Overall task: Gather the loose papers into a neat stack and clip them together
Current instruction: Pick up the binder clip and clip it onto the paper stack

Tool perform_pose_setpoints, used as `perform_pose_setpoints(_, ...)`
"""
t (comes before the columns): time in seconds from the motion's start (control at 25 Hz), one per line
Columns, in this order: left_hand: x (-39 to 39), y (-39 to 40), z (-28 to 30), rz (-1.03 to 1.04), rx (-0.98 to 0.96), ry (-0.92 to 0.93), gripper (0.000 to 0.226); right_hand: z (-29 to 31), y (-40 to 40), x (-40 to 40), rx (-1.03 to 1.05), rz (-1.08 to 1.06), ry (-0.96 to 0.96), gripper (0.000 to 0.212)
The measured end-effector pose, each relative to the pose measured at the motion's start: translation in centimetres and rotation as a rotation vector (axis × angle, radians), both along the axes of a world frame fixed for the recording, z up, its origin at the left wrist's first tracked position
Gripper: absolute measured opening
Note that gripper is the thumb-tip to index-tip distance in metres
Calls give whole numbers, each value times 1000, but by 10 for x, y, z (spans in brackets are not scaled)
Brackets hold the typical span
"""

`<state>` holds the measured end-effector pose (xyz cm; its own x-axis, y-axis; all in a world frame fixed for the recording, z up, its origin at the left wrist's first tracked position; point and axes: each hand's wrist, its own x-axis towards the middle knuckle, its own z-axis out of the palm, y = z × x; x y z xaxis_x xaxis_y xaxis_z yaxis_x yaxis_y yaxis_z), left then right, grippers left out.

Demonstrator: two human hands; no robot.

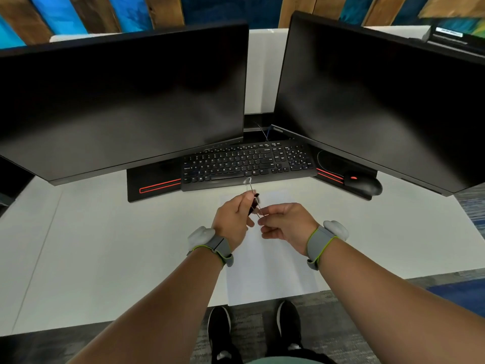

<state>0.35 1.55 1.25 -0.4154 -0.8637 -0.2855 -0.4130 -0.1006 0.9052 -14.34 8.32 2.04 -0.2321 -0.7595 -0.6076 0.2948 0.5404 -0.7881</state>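
The left hand (233, 216) fingers pinch a black clip (254, 203). The right hand (284, 223) fingers pinch its wire arm. Both are above the papers (265, 271).

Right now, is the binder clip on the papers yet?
Not yet: binder clip is held by both hands above the papers.

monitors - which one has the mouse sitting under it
The right monitor: the black mouse lies below its lower edge. The left monitor has none.
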Motion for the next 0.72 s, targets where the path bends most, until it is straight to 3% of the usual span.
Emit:
perform_pose_setpoints(0.16,0,-1,-1,80,96,-7,33,-3,0,4,-18,0,44,14)
perform_pose_setpoints(0.36,0,-11,4,272,483,320,23,-8,1,7,-93,59,192,25)
perform_pose_setpoints(0.48,-6,-12,4,386,603,374,24,-7,-3,7,-144,80,283,30)
perform_pose_setpoints(0.56,-12,-11,3,419,544,268,24,-7,-6,5,-150,81,310,31)
perform_pose_setpoints(0.64,-13,-9,1,289,317,85,22,-7,-7,2,-117,39,290,31)
perform_pose_setpoints(0.72,-12,-5,-1,129,163,19,27,-6,-7,-2,-62,4,273,26)
